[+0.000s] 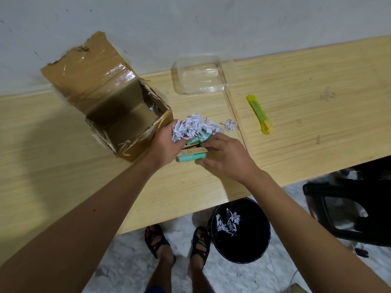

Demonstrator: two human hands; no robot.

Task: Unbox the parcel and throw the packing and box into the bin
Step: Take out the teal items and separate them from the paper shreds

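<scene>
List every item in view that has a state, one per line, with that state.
Cardboard box: upright on the table, flaps open, nearly emptied.
Shredded paper: heaped on the green items, left hand gathering it.
Green items: stacked on the table under the right hand.
Clear plastic container: open, empty.
Yellow utility knife: lying flat, untouched.
Black bin: on the floor, some shreds inside.

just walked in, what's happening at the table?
A person is unboxing a parcel. The left hand gathers shredded paper off the green and wooden items, which the right hand steadies. The cardboard box stands open, nearly empty. Some shreds already lie in the black bin below.
</scene>
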